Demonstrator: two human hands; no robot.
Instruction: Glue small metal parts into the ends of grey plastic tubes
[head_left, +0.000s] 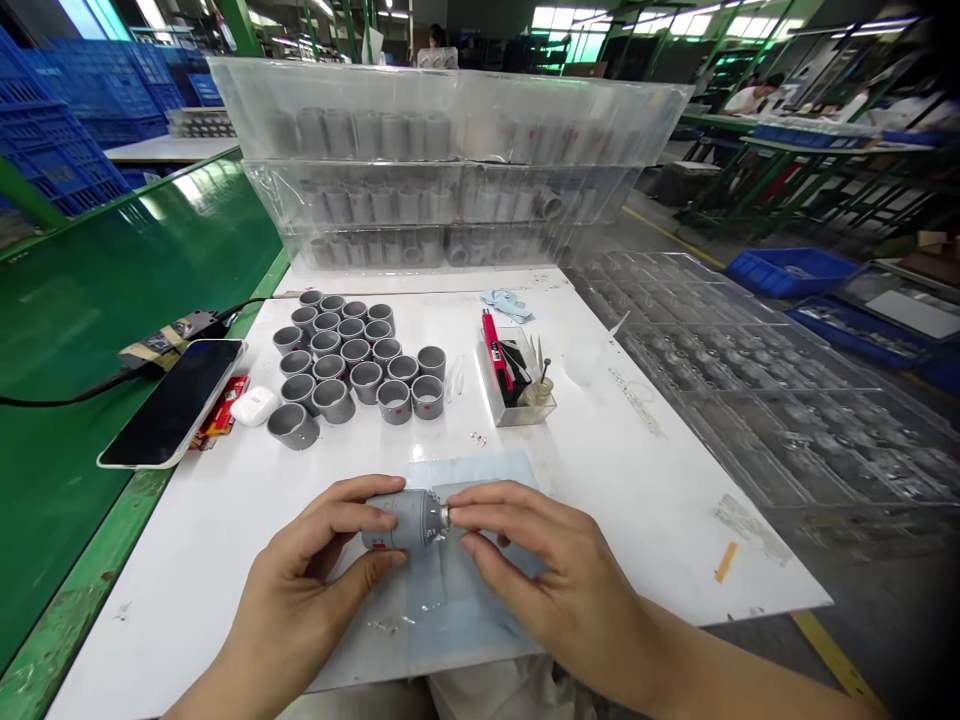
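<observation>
My left hand (315, 560) is closed around a grey cylindrical part (409, 518), which lies sideways above the table with a red mark low on its side. The part narrows at its right end to a toothed-looking collar. A small shiny metal piece (445, 516) sits at that end, with my right hand (532, 550) closed on it by the fingertips. Whether the metal piece is fixed to the cylinder I cannot tell. Beneath both hands lies a light blue sheet (480, 620) on the white tabletop (637, 520).
Several grey rings (332, 398) stand at the left back. A small clear tray (517, 413) holds a red tool (495, 350), tweezers and a little jar. Stacked clear bins (450, 165) of grey parts line the far edge. A phone (176, 400) and white case (254, 406) lie left.
</observation>
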